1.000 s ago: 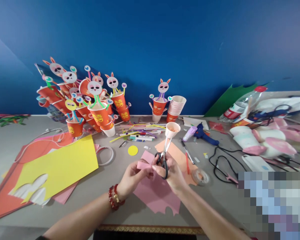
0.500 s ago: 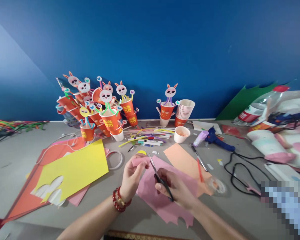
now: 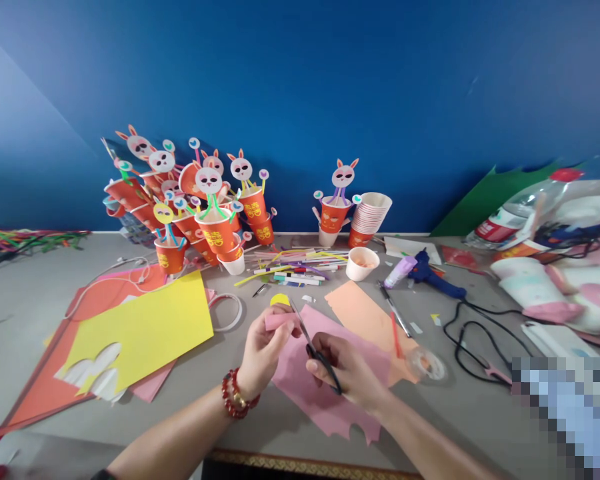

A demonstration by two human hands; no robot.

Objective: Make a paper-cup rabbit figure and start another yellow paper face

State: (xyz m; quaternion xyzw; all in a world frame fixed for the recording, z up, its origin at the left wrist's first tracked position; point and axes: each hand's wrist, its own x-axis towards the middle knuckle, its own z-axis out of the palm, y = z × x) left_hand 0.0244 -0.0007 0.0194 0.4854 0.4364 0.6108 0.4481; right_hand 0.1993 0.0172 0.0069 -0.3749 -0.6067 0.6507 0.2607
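My left hand [image 3: 263, 350] pinches a small strip of pink paper [image 3: 279, 321] between thumb and fingers. In my right hand [image 3: 347, 373] is a pair of black-handled scissors [image 3: 325, 367], its blades pointing up and left beside the strip's right end. I cannot tell whether the blades touch the paper. Beneath both hands lies a larger pink sheet [image 3: 320, 400] with curved cut-outs along its near edge. A yellow paper disc [image 3: 280, 299] rests just beyond my left fingers.
Paper cups with rabbit faces [image 3: 217, 230] crowd the back left. Yellow paper [image 3: 150, 333] and a tape roll [image 3: 227, 312] lie left. Markers [image 3: 300, 277], a small white cup [image 3: 363, 265], an orange sheet [image 3: 355, 313] and a blue glue gun [image 3: 437, 277] with its black cord spread behind and right.
The view has shifted slightly, so the table items sit a little differently in the picture. Both hands keep their hold on the paper strip and scissors, with the blades near the strip's right end.
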